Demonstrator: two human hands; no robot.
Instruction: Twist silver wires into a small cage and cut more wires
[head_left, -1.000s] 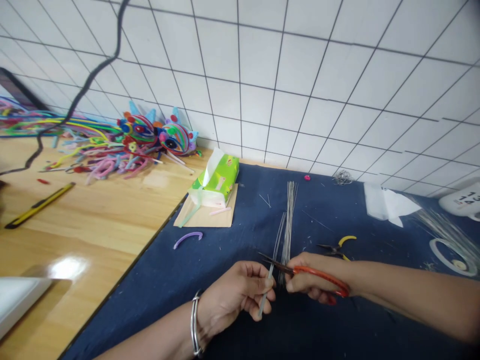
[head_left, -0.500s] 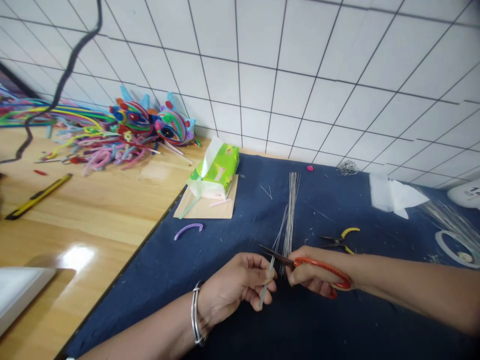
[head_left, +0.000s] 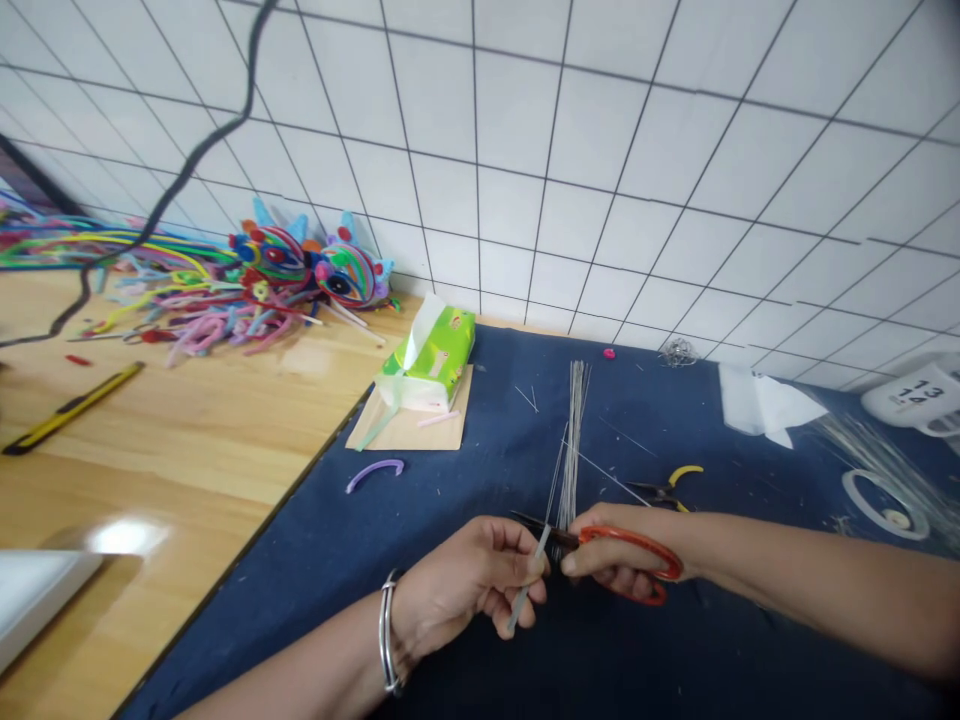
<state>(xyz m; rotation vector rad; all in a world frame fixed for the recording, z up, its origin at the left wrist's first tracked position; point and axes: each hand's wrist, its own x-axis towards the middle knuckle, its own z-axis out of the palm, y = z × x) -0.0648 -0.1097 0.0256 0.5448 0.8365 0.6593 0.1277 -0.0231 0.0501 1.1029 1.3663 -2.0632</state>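
Pinching a thin wire (head_left: 527,578) between thumb and fingertips, the left hand (head_left: 465,585) sits low in the middle of the frame, its grip closed on the wire's lower stretch. The wire's long axis runs from the bottom centre up and slightly right, toward the tiled wall (head_left: 600,150). Just to the right, the right hand (head_left: 611,560) has its fingers through the red handles of the scissors (head_left: 626,545), its grip wrapped shut around them. The dark blades point left and meet the wire directly above the left fingertips; how far the blades are parted cannot be told. A bundle of wires (head_left: 576,430) lies just beyond both hands on the same up-and-down axis, and yellow-handled pliers (head_left: 675,480) lie just past the right wrist. All of this rests on a blue cloth (head_left: 465,470) spread over the right part of the wooden worktop (head_left: 225,440). A green tissue pack (head_left: 435,355) sits at the cloth's edge, and a heap of coloured pipe cleaners (head_left: 195,300) lies at the upper left.
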